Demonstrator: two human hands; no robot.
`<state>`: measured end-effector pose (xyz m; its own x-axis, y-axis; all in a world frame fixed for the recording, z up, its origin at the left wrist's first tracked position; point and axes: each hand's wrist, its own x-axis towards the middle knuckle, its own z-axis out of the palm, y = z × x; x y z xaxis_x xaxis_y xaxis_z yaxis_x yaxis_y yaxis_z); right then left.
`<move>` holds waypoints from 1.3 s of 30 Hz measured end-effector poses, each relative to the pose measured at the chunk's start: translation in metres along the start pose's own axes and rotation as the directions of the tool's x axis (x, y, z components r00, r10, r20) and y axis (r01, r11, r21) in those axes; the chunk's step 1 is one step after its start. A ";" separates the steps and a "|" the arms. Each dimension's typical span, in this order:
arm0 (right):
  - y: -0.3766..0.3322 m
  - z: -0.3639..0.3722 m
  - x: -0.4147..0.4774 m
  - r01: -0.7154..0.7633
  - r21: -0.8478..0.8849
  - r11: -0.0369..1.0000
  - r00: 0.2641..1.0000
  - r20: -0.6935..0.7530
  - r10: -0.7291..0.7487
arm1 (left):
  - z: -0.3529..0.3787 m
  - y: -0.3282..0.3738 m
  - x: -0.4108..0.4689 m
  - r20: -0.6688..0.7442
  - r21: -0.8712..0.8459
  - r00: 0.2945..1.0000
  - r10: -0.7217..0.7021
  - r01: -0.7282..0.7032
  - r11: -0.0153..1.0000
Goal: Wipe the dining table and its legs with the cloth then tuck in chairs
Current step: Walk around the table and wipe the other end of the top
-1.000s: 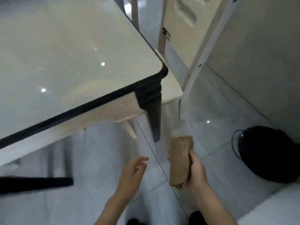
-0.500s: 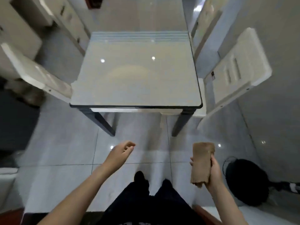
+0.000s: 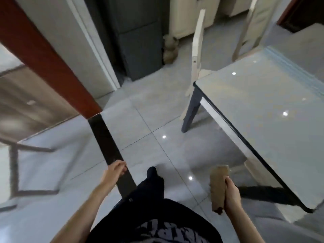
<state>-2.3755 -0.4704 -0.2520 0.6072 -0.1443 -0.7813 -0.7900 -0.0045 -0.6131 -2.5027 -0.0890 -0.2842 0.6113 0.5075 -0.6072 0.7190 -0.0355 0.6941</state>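
The glass-topped dining table (image 3: 263, 109) with dark legs fills the right side of the head view; one dark leg (image 3: 191, 109) stands at its far left corner. A folded brown cloth (image 3: 218, 186) is gripped upright in my right hand (image 3: 231, 195), low and just left of the table's near edge. My left hand (image 3: 114, 171) hangs free over the floor with loosely curled fingers, holding nothing. A cream chair (image 3: 198, 50) stands at the table's far left corner, and a second cream chair (image 3: 250, 27) stands behind the table.
A red-brown door frame (image 3: 43, 55) and a dark threshold strip (image 3: 108, 148) cross the floor on the left. A dark fridge (image 3: 138, 37) and a pale vase (image 3: 170, 50) stand at the back. Shiny grey floor tiles (image 3: 157, 120) lie between me and the table.
My view has swung left, so the table now lies to my right instead of straight ahead. Both hands keep their poses; the cloth stays in my right hand.
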 end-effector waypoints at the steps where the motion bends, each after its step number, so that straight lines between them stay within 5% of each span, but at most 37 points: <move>1: -0.006 0.019 0.002 0.005 -0.071 0.997 1.000 0.031 -0.003 | -0.014 -0.016 -0.007 -0.043 -0.038 0.998 -0.051 0.049 0.998; 7: -0.033 0.145 0.013 0.103 -0.340 0.935 0.982 0.185 -0.041 | -0.063 -0.073 -0.031 -0.249 -0.307 0.926 -0.284 0.202 0.930; 13: -0.058 0.261 0.039 0.065 -0.384 0.921 0.955 0.292 0.055 | -0.112 -0.091 0.014 -0.291 -0.451 0.865 -0.410 0.254 0.856; 18: -0.097 0.327 0.060 0.062 -0.359 0.931 0.964 0.262 0.037 | -0.183 -0.052 0.095 -0.265 -0.310 0.914 -0.306 0.220 0.925; 24: -0.144 0.364 0.069 0.134 -0.388 0.912 0.982 0.173 -0.070 | -0.221 0.039 0.203 -0.054 -0.040 0.994 -0.095 0.093 0.995; 31: -0.200 0.387 0.133 -0.123 -0.216 0.969 0.992 -0.003 0.125 | -0.211 0.135 0.322 0.053 -0.091 0.996 -0.077 0.082 0.992; 39: -0.314 0.491 0.219 -0.036 -0.191 0.981 0.999 0.000 0.037 | -0.238 0.217 0.438 -0.080 -0.217 0.983 -0.166 0.145 0.965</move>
<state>-1.9523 -0.0146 -0.2877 0.5777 -0.1442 -0.8034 -0.8131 -0.1877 -0.5509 -2.1578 0.3307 -0.3074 0.4553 0.5735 -0.6810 0.7109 0.2264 0.6659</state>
